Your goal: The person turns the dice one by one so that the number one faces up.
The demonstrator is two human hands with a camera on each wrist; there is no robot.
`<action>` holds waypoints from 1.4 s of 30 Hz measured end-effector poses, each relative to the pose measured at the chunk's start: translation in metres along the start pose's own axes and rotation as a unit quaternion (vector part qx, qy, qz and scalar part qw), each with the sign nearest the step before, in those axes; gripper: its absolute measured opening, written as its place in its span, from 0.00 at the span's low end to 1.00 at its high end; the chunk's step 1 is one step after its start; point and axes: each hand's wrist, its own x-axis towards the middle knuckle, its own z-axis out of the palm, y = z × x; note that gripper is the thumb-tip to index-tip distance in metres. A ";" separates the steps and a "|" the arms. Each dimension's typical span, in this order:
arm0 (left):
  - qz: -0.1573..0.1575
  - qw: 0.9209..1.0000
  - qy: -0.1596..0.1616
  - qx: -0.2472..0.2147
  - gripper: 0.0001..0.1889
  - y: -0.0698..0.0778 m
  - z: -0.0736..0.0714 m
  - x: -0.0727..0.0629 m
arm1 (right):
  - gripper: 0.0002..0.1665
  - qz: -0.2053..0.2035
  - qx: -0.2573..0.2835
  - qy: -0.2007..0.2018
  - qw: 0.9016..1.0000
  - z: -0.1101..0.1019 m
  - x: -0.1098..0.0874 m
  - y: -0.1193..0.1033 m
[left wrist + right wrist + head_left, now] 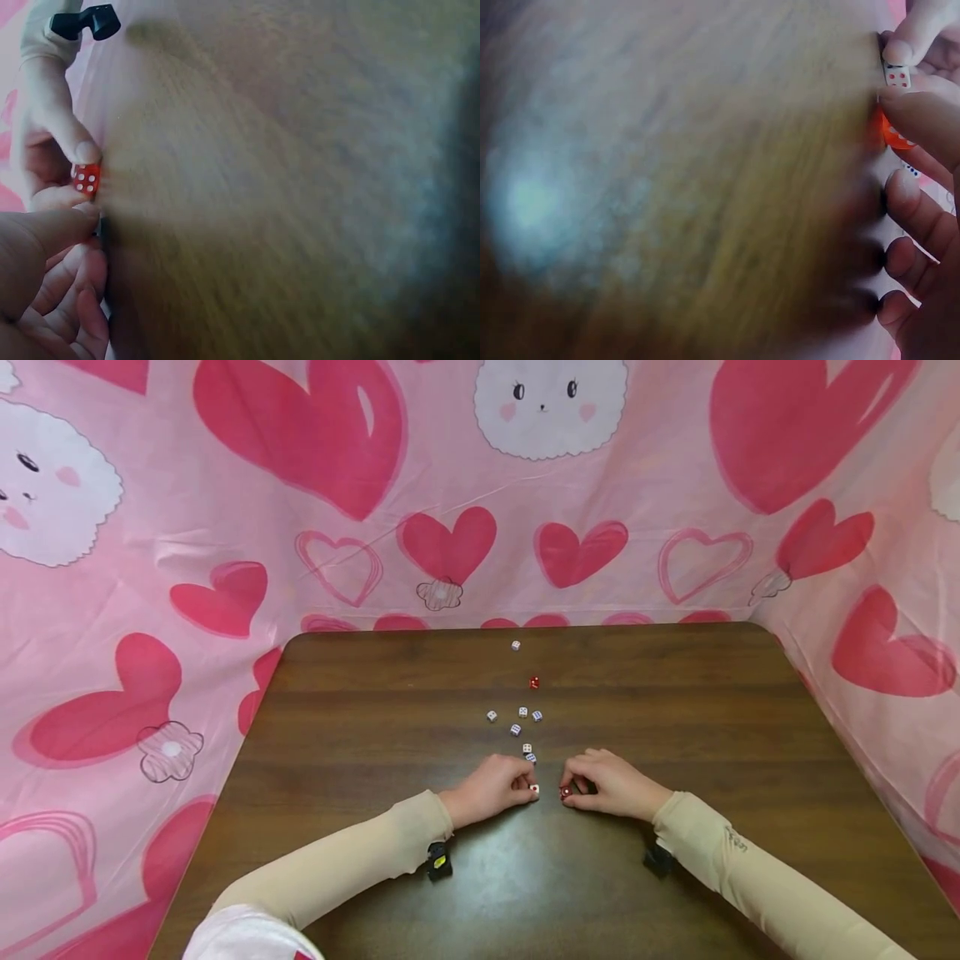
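Note:
Near the middle of the table, my left hand (493,788) pinches a white die (535,789) between thumb and forefinger. Red pips show on that die (898,76) in the right wrist view. Across a small gap, my right hand (611,783) pinches a translucent red die (566,792) low at the tabletop. White pips mark the red die (87,178) in the left wrist view. Just beyond my left fingers sit a white die (527,748) and a blue-pipped die (531,758), close together.
Farther back lie several loose dice, among them another red die (534,682), a white die (516,645) near the far edge and a white die (492,716) to the left. The brown wooden table (360,727) meets pink heart-patterned cloth (465,468) at its back and sides.

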 end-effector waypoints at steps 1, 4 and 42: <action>0.002 1.000 0.003 0.000 0.06 0.000 0.001 0.000 | 0.09 0.001 0.000 0.000 1.000 0.000 0.000 0.000; 0.003 1.000 0.007 0.002 0.07 0.000 0.004 0.001 | 0.10 0.008 0.004 -0.002 1.000 0.001 0.001 0.000; 0.007 1.000 0.004 -0.017 0.08 -0.004 0.007 0.002 | 0.17 0.137 0.129 0.013 0.982 -0.027 0.086 0.052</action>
